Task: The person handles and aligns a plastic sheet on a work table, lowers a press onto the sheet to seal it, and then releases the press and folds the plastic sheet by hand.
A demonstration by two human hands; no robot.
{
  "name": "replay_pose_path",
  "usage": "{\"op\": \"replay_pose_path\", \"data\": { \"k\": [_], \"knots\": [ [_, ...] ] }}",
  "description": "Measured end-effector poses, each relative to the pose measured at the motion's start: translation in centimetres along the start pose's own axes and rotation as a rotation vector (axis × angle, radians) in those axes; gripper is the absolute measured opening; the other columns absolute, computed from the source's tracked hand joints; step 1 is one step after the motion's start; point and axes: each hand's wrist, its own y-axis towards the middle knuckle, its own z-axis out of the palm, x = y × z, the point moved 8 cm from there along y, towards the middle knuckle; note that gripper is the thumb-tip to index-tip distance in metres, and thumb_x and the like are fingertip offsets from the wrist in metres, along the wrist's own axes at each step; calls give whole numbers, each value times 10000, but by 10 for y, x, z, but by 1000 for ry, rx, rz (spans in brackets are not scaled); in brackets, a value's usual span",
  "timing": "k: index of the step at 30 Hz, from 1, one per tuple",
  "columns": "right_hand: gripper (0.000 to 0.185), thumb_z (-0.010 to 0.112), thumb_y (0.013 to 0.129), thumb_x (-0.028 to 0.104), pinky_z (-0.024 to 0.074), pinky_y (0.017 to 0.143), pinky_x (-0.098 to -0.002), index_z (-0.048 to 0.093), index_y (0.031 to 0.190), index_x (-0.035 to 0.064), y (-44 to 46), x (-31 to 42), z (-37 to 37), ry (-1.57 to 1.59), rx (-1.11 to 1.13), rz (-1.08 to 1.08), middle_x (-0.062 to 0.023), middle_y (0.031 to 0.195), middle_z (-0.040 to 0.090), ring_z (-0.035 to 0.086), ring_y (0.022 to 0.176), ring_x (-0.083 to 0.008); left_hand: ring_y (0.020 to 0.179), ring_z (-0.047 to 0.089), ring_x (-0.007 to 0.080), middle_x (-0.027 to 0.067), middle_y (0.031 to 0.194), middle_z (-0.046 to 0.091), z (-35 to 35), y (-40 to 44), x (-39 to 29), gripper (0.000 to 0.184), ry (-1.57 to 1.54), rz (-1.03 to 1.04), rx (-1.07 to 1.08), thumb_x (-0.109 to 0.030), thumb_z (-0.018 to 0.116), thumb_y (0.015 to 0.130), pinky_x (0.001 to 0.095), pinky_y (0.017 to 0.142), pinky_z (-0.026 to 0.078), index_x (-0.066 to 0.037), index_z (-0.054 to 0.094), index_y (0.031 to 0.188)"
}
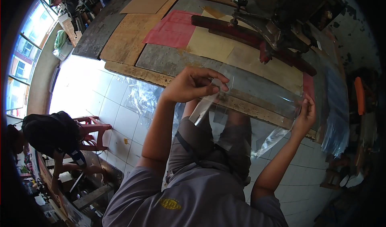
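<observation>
Between my two hands stretches a clear plastic sheet (pixel 263 100), held over the front edge of the worktable with its ends hanging down toward my lap. My left hand (pixel 193 84) pinches the sheet's left end between thumb and fingers. At the opposite end, my right hand (pixel 307 112) grips the right edge with closed fingertips. Beyond the sheet, a dark metal press with a long red-edged bar (pixel 253 44) stands over the table. Under that bar lie a yellowish sheet (pixel 213 46) and a pink sheet (pixel 171 30).
A pile of clear plastic sheets (pixel 337 114) hangs off the table's right end. More crumpled plastic (pixel 140 96) lies on the tiled floor. The table's wooden edge (pixel 136 73) runs in front of me. Left, another person (pixel 52 134) is beside a red stool (pixel 94 132).
</observation>
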Motion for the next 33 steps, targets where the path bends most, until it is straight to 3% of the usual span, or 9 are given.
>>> {"op": "replay_pose_path", "data": {
  "k": [3,9,12,18,33],
  "knots": [
    [214,631,1063,206,432,640,-206,711,1203,66,0,2,0,-16,27,-22,11,895,676,568,742,-36,1080,725,188,158,1134,746,3,3,-4,450,50,129,37,96,669,886,278,910,567,61,632,1333],
    [216,637,1059,203,405,622,-203,713,1201,58,1,-1,-1,-7,24,-13,19,880,668,539,716,-25,1069,719,189,170,1113,744,0,3,0,603,47,74,16,60,676,863,278,891,565,52,537,1449],
    [258,636,1061,204,538,847,-257,686,1227,13,1,-7,-2,-12,57,76,-33,1117,681,611,941,-85,935,730,170,179,1081,741,0,4,-7,690,-11,112,-12,42,642,868,260,798,570,46,433,1525],
    [249,643,1059,208,544,788,-254,688,1237,40,3,-14,-4,-10,69,39,-13,1094,668,607,931,-76,650,671,116,182,1059,740,-1,4,-10,711,-61,134,-36,-49,584,904,233,619,528,50,349,1568],
    [256,631,1064,215,515,770,-236,686,1243,42,4,-16,-5,-76,83,37,-13,1097,680,595,933,-72,747,702,124,135,1027,712,-3,3,-10,677,-46,108,-79,-41,601,924,226,595,568,36,371,1556]
  ]
}}
